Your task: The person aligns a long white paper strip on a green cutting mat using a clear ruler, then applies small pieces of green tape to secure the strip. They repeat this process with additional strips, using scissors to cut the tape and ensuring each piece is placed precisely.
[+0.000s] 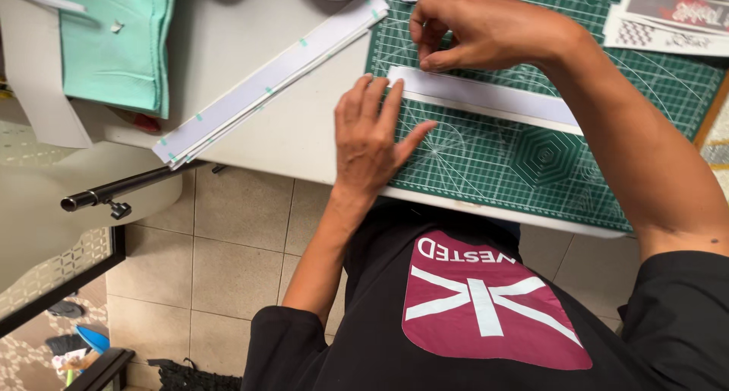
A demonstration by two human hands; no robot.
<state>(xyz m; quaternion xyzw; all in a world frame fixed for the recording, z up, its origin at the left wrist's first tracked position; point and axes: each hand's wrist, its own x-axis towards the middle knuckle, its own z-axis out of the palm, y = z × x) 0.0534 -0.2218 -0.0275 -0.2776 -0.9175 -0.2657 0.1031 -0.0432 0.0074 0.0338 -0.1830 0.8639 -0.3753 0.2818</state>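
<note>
Head view, looking down over the person's chest at a green mat (pixel 531 159) on a pale table (pixel 258 110). A long white strip (pixel 486 99) lies flat on the mat, near its upper left part. The strip's long axis runs from upper left to lower right in the picture, one end toward the mat's left edge, the other passing under the right forearm, where it goes out of sight. Left hand (pixel 372 137) lies palm down, fingers spread and flat, fingertips touching the strip's left end from the near side; it grips nothing, only presses. Right hand (pixel 474 30) sits beyond the strip from the mat's near edge, fingers curled, thumb and forefinger pinched at the strip's far edge close to that same left end; whether they hold a corner or a thin layer I cannot tell. Both hands meet the left end, the left one slightly nearer. Off the mat's left edge lies a stack (pixel 266 83) of similar strips, angled the other way. Further left of the mat, folded mint cloth (pixel 114 42). Printed cards (pixel 668 19) sit at the mat's far right corner.
</note>
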